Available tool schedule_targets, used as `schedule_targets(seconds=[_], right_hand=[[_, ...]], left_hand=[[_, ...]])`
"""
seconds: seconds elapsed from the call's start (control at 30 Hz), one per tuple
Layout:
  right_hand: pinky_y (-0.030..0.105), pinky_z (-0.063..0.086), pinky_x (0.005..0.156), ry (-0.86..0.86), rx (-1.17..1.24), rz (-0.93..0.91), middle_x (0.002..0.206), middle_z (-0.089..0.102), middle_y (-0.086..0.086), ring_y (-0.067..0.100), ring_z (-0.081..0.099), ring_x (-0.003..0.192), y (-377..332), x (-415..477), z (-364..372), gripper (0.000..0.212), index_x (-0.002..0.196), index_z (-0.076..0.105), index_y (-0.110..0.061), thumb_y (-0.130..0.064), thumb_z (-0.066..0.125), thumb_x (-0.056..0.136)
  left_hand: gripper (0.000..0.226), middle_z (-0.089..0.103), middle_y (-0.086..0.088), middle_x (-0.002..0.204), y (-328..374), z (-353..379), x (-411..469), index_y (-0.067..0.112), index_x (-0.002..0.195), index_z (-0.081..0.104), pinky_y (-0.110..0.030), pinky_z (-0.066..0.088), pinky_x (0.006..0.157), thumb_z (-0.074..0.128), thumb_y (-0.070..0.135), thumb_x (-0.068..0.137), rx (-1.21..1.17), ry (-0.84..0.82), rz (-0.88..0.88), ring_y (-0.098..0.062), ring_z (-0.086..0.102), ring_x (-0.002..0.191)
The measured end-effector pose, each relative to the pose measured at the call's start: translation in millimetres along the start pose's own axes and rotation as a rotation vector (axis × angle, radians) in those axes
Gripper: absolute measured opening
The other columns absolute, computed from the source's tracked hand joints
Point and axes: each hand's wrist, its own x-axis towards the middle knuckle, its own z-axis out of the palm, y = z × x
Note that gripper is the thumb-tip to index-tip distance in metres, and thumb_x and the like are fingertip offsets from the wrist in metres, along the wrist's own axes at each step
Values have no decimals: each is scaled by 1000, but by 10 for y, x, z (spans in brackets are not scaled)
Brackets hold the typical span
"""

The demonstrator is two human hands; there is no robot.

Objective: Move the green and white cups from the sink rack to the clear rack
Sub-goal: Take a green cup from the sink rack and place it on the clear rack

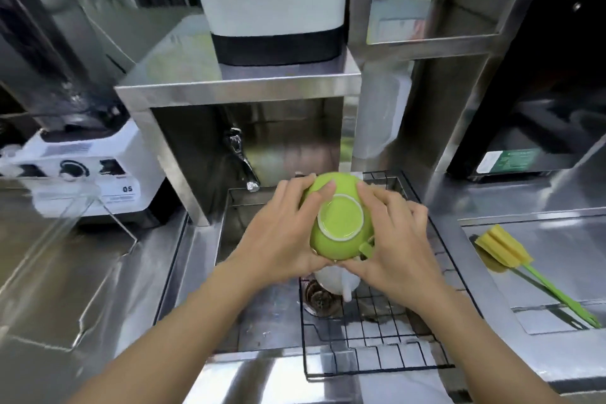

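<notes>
A green cup is upside down, its white-ringed base facing me, above the black wire sink rack. My left hand grips its left side and my right hand grips its right side by the small handle. Under the green cup a white cup rests on the sink rack, partly hidden by my hands. The clear rack stands on the counter at the left, blurred and see-through.
A tap sticks out over the sink behind the cups. White blenders stand at the left and on the steel shelf. A yellow sponge brush with a green handle lies on the right counter.
</notes>
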Motion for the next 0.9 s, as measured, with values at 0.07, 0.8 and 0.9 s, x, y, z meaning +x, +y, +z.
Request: schedule_targets(seconds=[0.07,0.8,0.9], right_hand=[[31,22,87,8,8,-49,116,56,19,19,36,106,-280,153,9,105,131,34,-10,-49,85,47],[26,19,88,-157,290,-415,126,47,5,20,42,114,-3574,1573,1376,105,141,22,-23,-58,73,57],[23,15,87,-235,317,-439,126,42,4,10,29,105,-3825,1693,1514,108,143,19,-22,-49,80,58]], left_hand=[[88,53,-23,117,-167,-279,-104,13,128,34,-40,52,79,57,65,61,40,41,-10,-31,44,111],[100,37,-15,124,-2491,-2441,-2146,22,136,28,-43,47,92,77,49,54,118,168,-410,-27,41,118],[103,33,-11,126,-2721,-2532,-2331,25,138,23,-43,45,95,76,49,53,43,141,-477,-25,39,120]])
